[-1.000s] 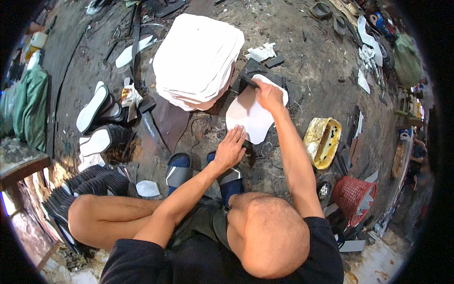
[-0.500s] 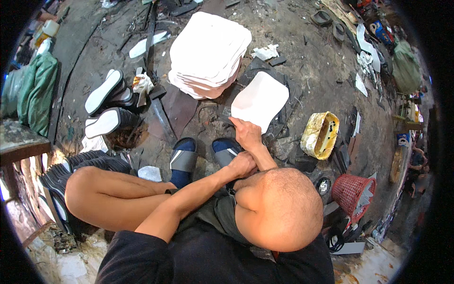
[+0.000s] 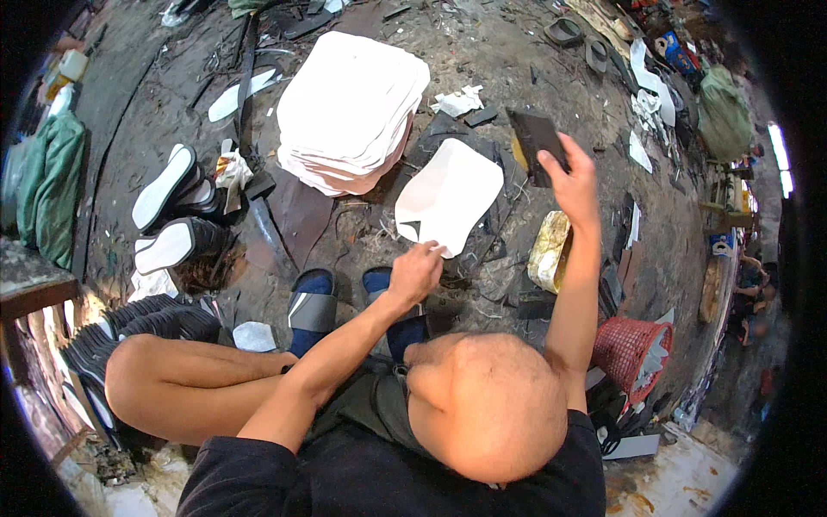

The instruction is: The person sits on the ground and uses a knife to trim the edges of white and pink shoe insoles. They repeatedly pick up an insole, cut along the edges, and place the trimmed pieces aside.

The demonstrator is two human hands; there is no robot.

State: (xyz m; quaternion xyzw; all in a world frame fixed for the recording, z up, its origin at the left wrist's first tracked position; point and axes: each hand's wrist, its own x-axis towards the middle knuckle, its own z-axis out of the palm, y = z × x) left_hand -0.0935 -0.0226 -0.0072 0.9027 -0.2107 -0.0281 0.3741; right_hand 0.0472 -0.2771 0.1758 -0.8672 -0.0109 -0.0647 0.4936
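A thin white sheet point(image 3: 457, 194) with rounded, curved edges lies on the dark ground in front of me. My left hand point(image 3: 417, 276) has its fingers closed on the sheet's near edge, and a small dark notch shows at the sheet's lower left. Raised to the right of the sheet, my right hand point(image 3: 572, 179) grips a dark flat rectangular piece point(image 3: 537, 140), thumb across it; yellow shows along its left side. Below that hand stands a yellow-crusted tub point(image 3: 546, 252), partly hidden by my right forearm.
A tall stack of white sheets point(image 3: 349, 112) stands beyond the single sheet. White-topped dark soles point(image 3: 165, 189) lie at the left, above a row of dark soles point(image 3: 177, 312). A red basket point(image 3: 622, 353) with scraps stands at the right. My sandalled feet point(image 3: 312, 312) are close by.
My right hand has left the sheet's near edge and risen to the right, now holding the dark piece. My left hand has moved from beside my right wrist onto the sheet's edge.
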